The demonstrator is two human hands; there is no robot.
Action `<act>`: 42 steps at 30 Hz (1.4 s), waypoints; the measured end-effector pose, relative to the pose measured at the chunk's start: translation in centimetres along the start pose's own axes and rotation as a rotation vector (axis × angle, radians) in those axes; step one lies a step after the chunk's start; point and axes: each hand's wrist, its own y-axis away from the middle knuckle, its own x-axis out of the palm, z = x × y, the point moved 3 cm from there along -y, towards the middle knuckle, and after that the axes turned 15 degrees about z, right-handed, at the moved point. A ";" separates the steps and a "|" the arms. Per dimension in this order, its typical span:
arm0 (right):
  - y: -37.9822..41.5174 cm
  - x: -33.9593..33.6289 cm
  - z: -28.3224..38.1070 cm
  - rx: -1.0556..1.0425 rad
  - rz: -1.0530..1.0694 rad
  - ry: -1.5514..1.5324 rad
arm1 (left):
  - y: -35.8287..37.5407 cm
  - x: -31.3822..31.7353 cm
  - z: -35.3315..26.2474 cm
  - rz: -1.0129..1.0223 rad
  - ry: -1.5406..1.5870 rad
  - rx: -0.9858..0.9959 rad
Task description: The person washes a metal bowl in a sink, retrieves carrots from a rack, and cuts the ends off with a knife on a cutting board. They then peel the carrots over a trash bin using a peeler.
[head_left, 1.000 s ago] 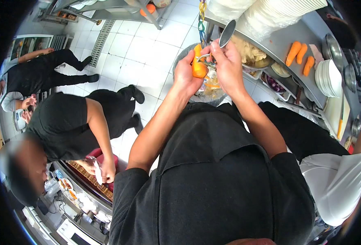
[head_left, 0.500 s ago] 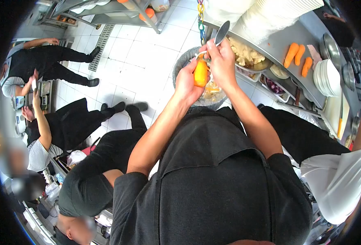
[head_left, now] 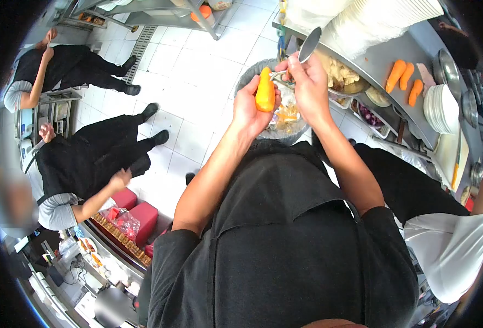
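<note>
In the head view, my left hand point(head_left: 251, 107) is wrapped round a bright orange carrot point(head_left: 264, 93), its narrow end pointing up and away from me. My right hand point(head_left: 308, 87) grips a metal peeler point(head_left: 310, 45) with a broad, flat oval handle sticking out past the fingers. The peeler's curved working end reaches toward the carrot's upper side; whether it touches is hard to tell. Below both hands stands a bin lined with a clear bag point(head_left: 278, 131), with orange and pale peelings point(head_left: 288, 113) inside.
Right of me, a metal counter point(head_left: 372, 65) bears several carrots point(head_left: 395, 75), stacked white plates point(head_left: 440, 109) and metal bowls. A bowl of pale yellow pieces point(head_left: 337, 74) is beside the bin. A co-worker in white point(head_left: 443, 251) stands close right; others work at left.
The peeler and my right hand have shifted right, away from the carrot, which now shows more of its length. At left, a co-worker in dark clothes has left the near spot, exposing red containers.
</note>
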 end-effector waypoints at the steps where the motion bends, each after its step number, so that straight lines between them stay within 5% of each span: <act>1: 0.1 0.4 0.5 -0.023 0.015 -0.032 | -0.9 0.2 -0.3 0.060 0.012 0.012; 17: 1.4 1.5 0.2 -0.041 0.044 -0.072 | -1.5 0.6 0.2 0.231 0.089 0.008; 20: 1.1 1.7 -0.6 0.021 0.027 -0.096 | -1.3 0.5 0.2 0.095 0.011 0.045; 27: -3.0 -0.8 -4.3 0.021 -0.097 0.115 | 1.4 -1.1 1.2 0.126 -0.035 -0.096; 30: -5.6 -3.5 -8.2 0.134 -0.026 0.505 | 3.8 -1.2 1.4 0.124 -0.003 -0.161; 32: -5.9 -5.1 -9.4 0.226 0.000 0.759 | 5.1 -0.5 0.6 0.120 -0.113 -0.140; 35: -5.1 -4.9 -7.2 0.078 0.010 0.908 | 5.2 3.0 0.1 0.130 -0.444 -0.080; 42: -2.2 -5.1 -5.9 -0.334 -0.018 0.951 | -2.8 13.3 5.8 0.576 -1.383 0.152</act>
